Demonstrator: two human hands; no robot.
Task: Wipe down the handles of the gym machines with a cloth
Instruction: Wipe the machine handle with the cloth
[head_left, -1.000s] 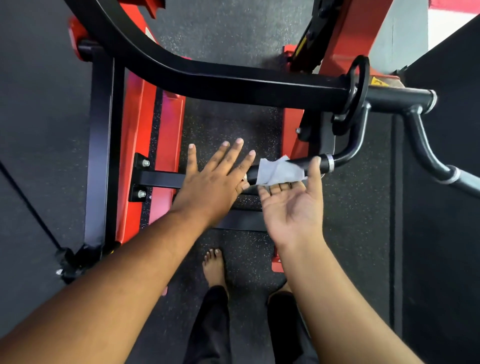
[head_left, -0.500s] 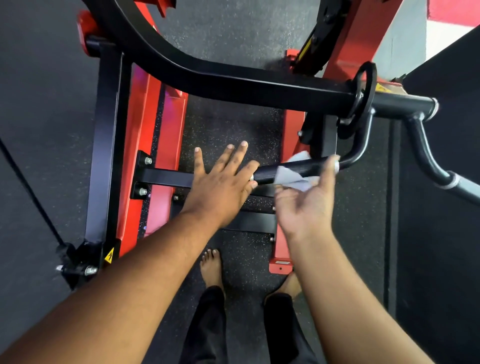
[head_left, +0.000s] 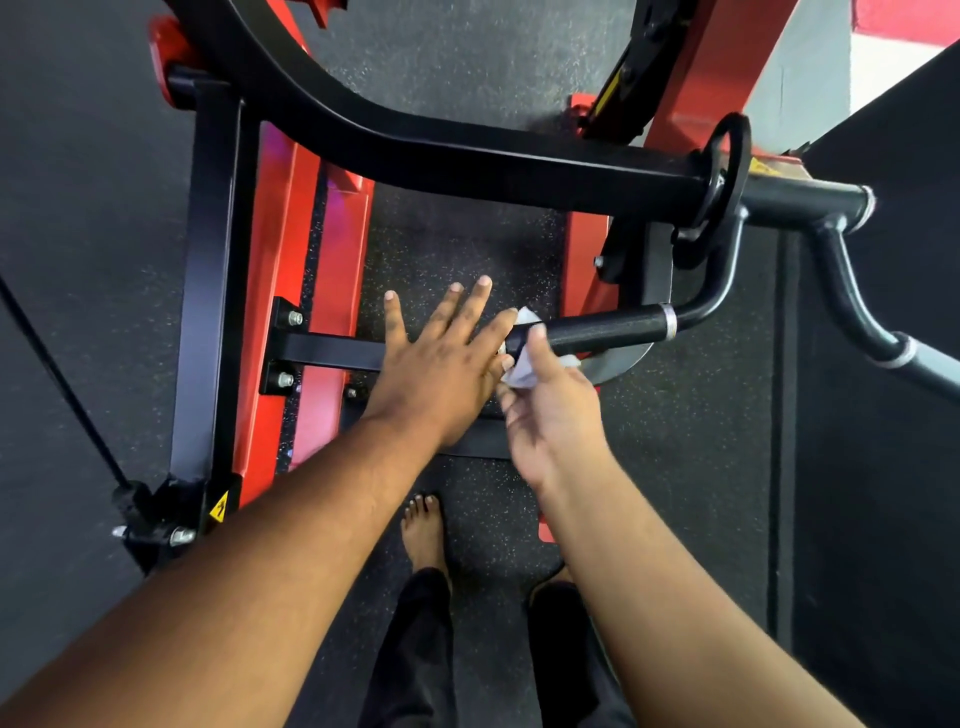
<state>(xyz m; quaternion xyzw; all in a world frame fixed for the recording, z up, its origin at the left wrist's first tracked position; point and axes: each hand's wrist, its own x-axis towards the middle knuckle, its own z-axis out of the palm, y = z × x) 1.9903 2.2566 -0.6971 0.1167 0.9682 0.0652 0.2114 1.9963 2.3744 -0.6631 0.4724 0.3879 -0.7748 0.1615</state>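
A black handle with a silver ring sticks out leftward from the curved bar of a red and black gym machine. My right hand holds a small white cloth wrapped around the handle's free left end, thumb over the top. My left hand lies flat with straight, spread fingers just left of that end, its fingertips beside the cloth. A second black handle bends down at the far right.
A thick black curved arm crosses above the hands. Red frame uprights and a black post stand to the left. My bare feet are on speckled black rubber floor. A dark pad fills the right side.
My right hand has slid the cloth leftward along the handle, from near the silver ring to the free end. The left hand has stayed flat in about the same place.
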